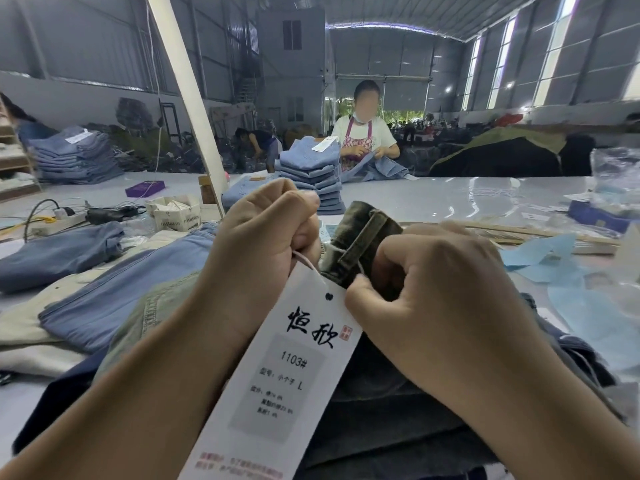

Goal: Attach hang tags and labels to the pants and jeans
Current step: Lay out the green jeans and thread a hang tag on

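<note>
One white hang tag (pixel 277 375) hangs by one thin string (pixel 304 263) between two hands. The left hand (pixel 266 244) has its grip curled tight on the string; the right hand (pixel 426 289) pinches the string's other end beside one olive belt loop (pixel 363 244) of the dark pants (pixel 381 410) on the desk (pixel 450 195).

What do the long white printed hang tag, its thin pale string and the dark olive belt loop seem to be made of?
Long white printed hang tag: matte card, apparently; flat, stiff, punched hole.
Thin pale string: probably cotton cord; limp.
Dark olive belt loop: napped woven cloth, possibly corduroy.
</note>
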`<state>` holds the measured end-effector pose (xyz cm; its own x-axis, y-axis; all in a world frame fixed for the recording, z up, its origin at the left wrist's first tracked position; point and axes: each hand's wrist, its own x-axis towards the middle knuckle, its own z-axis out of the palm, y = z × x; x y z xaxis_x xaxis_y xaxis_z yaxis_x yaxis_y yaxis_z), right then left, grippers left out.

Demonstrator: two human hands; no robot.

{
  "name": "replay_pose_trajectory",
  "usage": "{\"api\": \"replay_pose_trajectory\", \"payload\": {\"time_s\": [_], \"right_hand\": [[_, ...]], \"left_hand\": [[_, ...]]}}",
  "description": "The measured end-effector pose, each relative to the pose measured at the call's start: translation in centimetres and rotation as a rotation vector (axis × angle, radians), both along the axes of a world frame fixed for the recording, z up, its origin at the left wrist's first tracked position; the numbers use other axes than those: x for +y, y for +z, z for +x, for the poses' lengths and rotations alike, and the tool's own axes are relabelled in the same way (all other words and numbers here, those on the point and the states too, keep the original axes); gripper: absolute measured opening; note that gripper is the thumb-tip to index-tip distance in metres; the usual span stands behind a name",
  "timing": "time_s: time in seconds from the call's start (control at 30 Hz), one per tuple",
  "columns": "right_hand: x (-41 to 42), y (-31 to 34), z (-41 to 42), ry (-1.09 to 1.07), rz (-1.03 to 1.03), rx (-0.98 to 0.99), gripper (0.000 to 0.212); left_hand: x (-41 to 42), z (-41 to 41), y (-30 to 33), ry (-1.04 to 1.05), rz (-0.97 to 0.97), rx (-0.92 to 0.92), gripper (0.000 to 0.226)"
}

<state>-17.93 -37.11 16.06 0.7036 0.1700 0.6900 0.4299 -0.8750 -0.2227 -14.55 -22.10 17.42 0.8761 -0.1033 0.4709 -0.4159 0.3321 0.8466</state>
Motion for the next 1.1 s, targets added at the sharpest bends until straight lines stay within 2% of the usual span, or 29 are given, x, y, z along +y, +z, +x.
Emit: {"api": "replay_pose_trajectory", "payload": {"time_s": [0.07,0.2,0.3,0.43,0.57,0.67,0.77,0.9,1.1], "right_hand": [[-0.1,0.2,-0.2,-0.017,-0.016,0.047,0.028],[-0.7,0.5,-0.6,0.086,0.116,0.159,0.025],[-1.9,0.7,-1.4,0.235,0.283,0.206,0.023],[-4.1,0.4,-2.6,0.444,0.573,0.215,0.015],[-6.1,0.2,-3.6,0.566,0.85,0.124,0.012],[-7.6,0.2,-3.9,0.547,1.005,0.078,0.007],[-9.4,0.4,-3.7,0.475,1.176,0.133,0.011],[-12.4,-1.1,-1.9,0.109,1.14,0.056,0.015],[-18.0,-5.0,1.1,-0.1,1.205,0.014,0.02]], "left_hand": [[-0.7,-0.3,0.2,0.031,0.067,-0.058,0.04],[-1.7,-0.7,0.8,0.07,0.137,-0.13,0.04],[-2.5,-0.8,1.2,0.029,0.153,-0.164,0.033],[-4.0,-1.0,1.8,-0.036,0.19,-0.18,0.036],[-6.1,-0.8,2.4,-0.068,0.224,-0.195,0.036],[-8.0,-0.6,2.8,-0.066,0.32,-0.208,0.035],[-10.1,-0.2,3.1,-0.041,0.454,-0.193,0.036],[-14.0,1.3,4.1,-0.024,0.653,-0.161,0.031],[-22.4,4.8,4.8,-0.016,1.032,-0.199,0.022]]}}
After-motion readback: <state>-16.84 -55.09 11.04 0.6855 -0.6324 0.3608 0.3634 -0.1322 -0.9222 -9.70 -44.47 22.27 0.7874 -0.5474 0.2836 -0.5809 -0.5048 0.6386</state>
